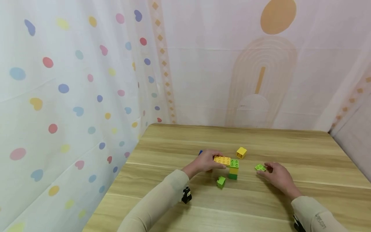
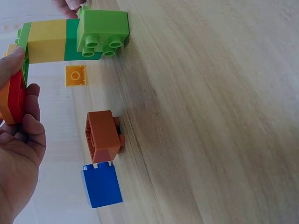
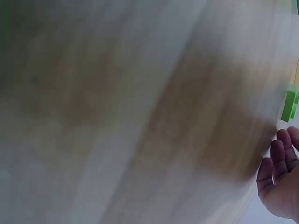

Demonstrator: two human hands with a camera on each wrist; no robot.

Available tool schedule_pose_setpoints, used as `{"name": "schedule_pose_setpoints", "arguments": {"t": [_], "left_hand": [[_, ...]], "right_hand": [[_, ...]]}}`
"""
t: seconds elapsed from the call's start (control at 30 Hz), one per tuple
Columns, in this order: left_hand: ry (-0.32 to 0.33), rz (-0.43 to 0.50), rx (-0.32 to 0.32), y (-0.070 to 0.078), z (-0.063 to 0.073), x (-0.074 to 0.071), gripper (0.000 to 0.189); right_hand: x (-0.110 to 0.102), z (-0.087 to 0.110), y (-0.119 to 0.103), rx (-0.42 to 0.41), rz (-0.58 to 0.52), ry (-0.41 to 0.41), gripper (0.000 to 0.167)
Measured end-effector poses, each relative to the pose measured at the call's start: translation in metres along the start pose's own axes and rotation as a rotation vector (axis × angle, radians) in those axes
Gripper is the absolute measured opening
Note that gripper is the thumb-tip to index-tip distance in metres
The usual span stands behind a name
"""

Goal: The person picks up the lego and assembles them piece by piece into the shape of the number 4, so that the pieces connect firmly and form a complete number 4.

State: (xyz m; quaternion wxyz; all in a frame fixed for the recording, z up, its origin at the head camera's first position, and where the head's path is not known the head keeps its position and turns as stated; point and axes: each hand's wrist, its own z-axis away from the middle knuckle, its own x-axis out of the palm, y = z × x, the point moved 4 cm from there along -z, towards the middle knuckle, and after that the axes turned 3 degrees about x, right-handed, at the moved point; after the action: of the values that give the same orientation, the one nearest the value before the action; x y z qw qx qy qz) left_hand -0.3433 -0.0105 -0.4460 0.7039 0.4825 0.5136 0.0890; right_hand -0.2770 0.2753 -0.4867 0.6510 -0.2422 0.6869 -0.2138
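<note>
My left hand grips a long orange building plate at its left end. A red piece lies under the orange one, between thumb and fingers. The plate's right end meets a small tower with light green studs, a yellow brick and a dark green brick at the bottom. In front of the tower, a light green brick lies on its side. My right hand has its thumb and loosely bent fingers right at the edge of a light green plate.
A yellow brick lies behind the tower on the wooden table. A brown-orange brick and a blue brick lie beside my left hand. A polka-dot curtain hangs along the left side.
</note>
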Motion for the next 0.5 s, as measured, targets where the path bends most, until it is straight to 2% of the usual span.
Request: {"name": "schedule_pose_setpoints", "arguments": {"t": [0.17,0.33,0.5], "left_hand": [[0.003,-0.014,0.013,-0.0010,-0.0014,0.0011,0.038],[-0.001,-0.009,0.021,-0.0009,-0.0012,0.0011,0.037],[0.001,0.000,0.019,-0.0017,-0.0008,0.0008,0.038]], "right_hand": [[0.0006,-0.0008,0.0003,-0.007,0.036,0.021,0.065],[0.0009,-0.0008,-0.0008,-0.037,0.058,0.046,0.051],[0.0005,-0.0015,-0.0012,-0.034,0.023,0.035,0.043]]}}
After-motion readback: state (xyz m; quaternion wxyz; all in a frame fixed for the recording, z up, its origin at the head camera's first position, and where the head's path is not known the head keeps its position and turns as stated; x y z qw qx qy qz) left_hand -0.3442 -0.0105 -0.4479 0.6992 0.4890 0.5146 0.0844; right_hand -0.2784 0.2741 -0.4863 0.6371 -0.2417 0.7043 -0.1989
